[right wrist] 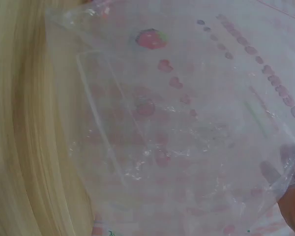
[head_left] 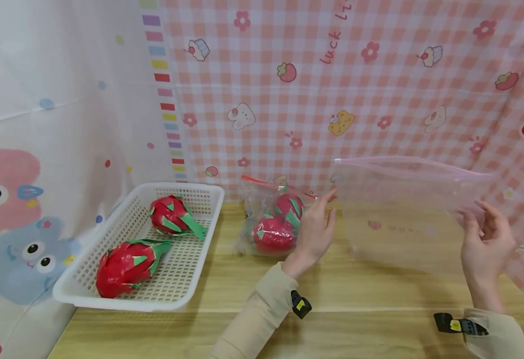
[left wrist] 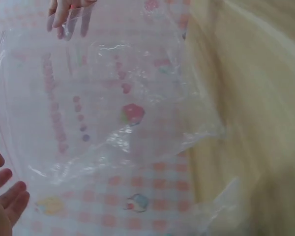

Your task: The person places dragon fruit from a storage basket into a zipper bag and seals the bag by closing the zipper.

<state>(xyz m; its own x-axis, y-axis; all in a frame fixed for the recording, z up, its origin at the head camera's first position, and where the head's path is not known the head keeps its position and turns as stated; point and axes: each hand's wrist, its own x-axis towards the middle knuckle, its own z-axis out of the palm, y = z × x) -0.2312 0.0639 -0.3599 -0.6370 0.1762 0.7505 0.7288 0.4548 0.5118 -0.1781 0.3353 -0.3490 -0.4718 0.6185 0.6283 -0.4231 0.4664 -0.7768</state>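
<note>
A large clear zip-top bag (head_left: 401,244) with a pale pink strip along its top edge hangs upright above the table, its mouth slightly parted. My right hand (head_left: 488,244) pinches its right side, and the plastic bunches between thumb and fingers. At the bag's left edge, my left hand (head_left: 317,229) has its fingers extended and spread. In the left wrist view those fingers (left wrist: 10,201) lie beside the bag's edge, and strawberry and heart prints show through the film. Behind my left hand stands a smaller clear bag (head_left: 248,234) with a red zip strip, holding two dragon fruits (head_left: 274,234).
To the left, a white perforated basket (head_left: 138,303) holds two more red dragon fruits (head_left: 127,269) with green scales. Everything rests on a wood-grain table (head_left: 333,324). A pink checked cloth (head_left: 266,124) hangs right behind the bags, with a white printed cloth (head_left: 64,134) at the left.
</note>
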